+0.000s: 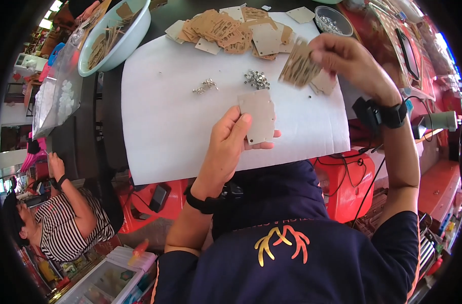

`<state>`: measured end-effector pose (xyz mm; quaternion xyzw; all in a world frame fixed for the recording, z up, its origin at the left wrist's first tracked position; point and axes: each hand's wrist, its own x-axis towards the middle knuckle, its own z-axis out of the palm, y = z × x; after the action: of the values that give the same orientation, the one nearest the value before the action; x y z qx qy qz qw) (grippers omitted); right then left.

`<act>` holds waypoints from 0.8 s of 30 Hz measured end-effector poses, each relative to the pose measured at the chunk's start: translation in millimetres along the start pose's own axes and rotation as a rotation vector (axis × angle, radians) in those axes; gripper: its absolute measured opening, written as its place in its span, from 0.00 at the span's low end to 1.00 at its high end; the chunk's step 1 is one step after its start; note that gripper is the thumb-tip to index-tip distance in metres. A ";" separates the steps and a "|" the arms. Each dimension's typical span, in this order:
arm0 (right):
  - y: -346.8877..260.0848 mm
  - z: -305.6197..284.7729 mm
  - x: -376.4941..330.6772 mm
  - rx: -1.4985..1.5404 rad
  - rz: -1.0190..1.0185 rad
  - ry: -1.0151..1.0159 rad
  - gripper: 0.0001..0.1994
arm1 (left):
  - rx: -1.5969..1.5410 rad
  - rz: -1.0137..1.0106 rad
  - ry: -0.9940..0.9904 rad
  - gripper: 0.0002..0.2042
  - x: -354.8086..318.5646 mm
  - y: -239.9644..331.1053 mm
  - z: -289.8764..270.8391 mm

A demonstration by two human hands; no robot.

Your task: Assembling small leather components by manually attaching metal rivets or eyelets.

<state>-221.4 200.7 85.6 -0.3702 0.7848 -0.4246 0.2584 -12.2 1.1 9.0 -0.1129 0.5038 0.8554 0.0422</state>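
Observation:
My left hand (228, 137) grips a pale grey flat board (259, 117) with notched edges and a small hole near one corner, thumb on top and fingers beneath. Raised at the right, my right hand (342, 58) pinches a brown board with dark markings (298, 66), blurred by motion. Under and beside it lie more pale boards (324, 81). A heap of brown and grey boards (218, 30) covers the far side of the white sheet (175, 131). Between heap and left hand sit a cluster of small metal pieces (256, 79) and a looser group of shiny ones (206, 86).
At the far left stands a pale basin (140, 35) with brown scraps in it. A clear bowl (333, 21) of small metal parts is at the far right. A person in a striped shirt (74, 225) sits left. Red stools (347, 177) flank me below the table edge.

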 end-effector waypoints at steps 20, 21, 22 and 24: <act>-7.5 85.4 -16.6 -0.279 -0.324 0.104 0.14 | 0.013 -0.047 -0.082 0.20 -0.2 -4.4 12.2; -9.4 86.5 -17.1 -0.294 -0.320 0.094 0.12 | 0.022 -0.040 -0.078 0.20 0.2 -4.9 11.9; -9.3 87.4 -17.8 -0.293 -0.316 0.097 0.12 | 0.030 -0.034 -0.077 0.20 0.7 -5.6 12.2; -8.6 89.0 -19.0 -0.294 -0.347 0.110 0.12 | 0.041 -0.030 -0.075 0.20 1.3 -6.9 12.8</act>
<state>-143.0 170.5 49.7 -0.5097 0.7756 -0.3632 0.0814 -14.1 15.5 8.8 -0.0874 0.5174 0.8479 0.0760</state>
